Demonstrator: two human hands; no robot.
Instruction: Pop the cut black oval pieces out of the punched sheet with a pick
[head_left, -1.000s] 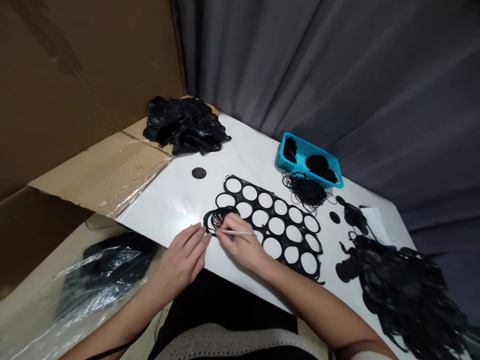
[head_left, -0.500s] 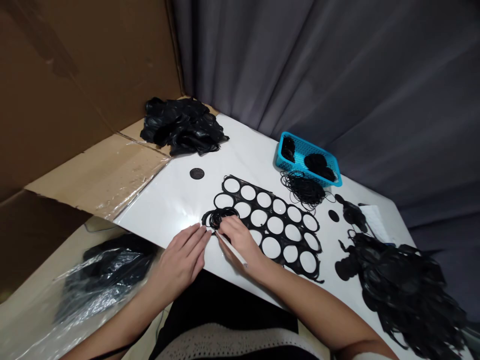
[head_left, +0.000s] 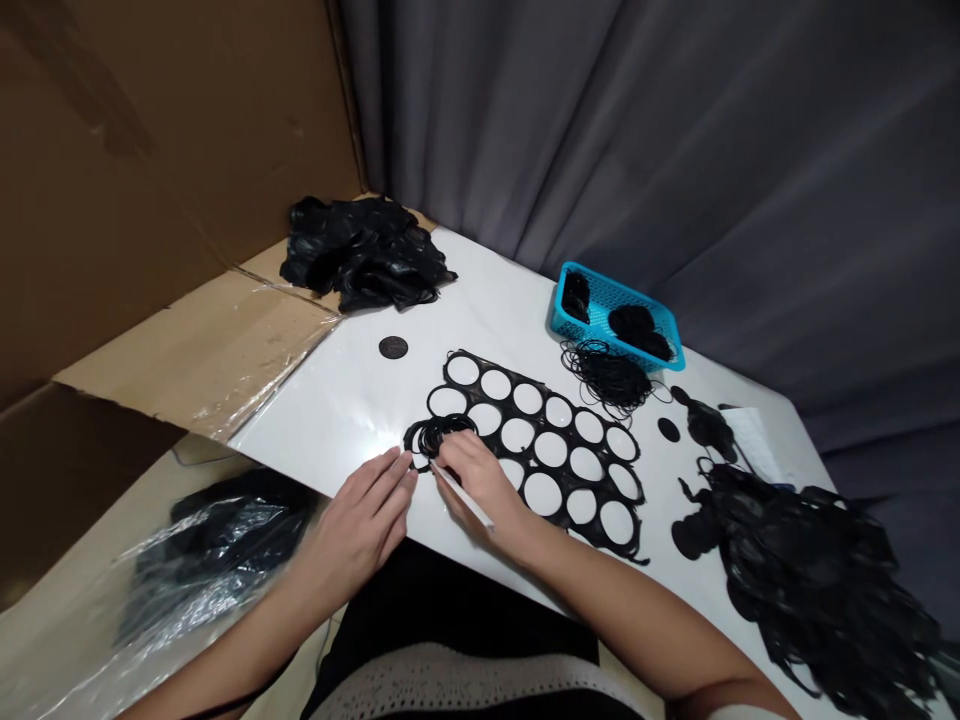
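Note:
A thin black rubber sheet (head_left: pixel 534 450) with rows of round holes lies flat on the white table. At its near left corner is a bunch of thin black rings (head_left: pixel 442 432). My right hand (head_left: pixel 484 485) is closed around a slim white stick-like tool (head_left: pixel 472 507), its fingertips against the rings; the tool's tip is hidden. My left hand (head_left: pixel 371 510) rests with fingers stretched out at the table's front edge, the fingertips touching the sheet's corner.
A blue basket (head_left: pixel 619 317) holds black rings, with a loose ring pile (head_left: pixel 611 378) before it. Black rubber heaps lie at far left (head_left: pixel 367 250) and right (head_left: pixel 817 590). A dark disc (head_left: pixel 393 347) sits left. A cardboard box (head_left: pixel 172 130) stands on the left.
My left hand has drawn back very slightly from the corner of the sheet. My right hand, the tool and the rings stay practically in place.

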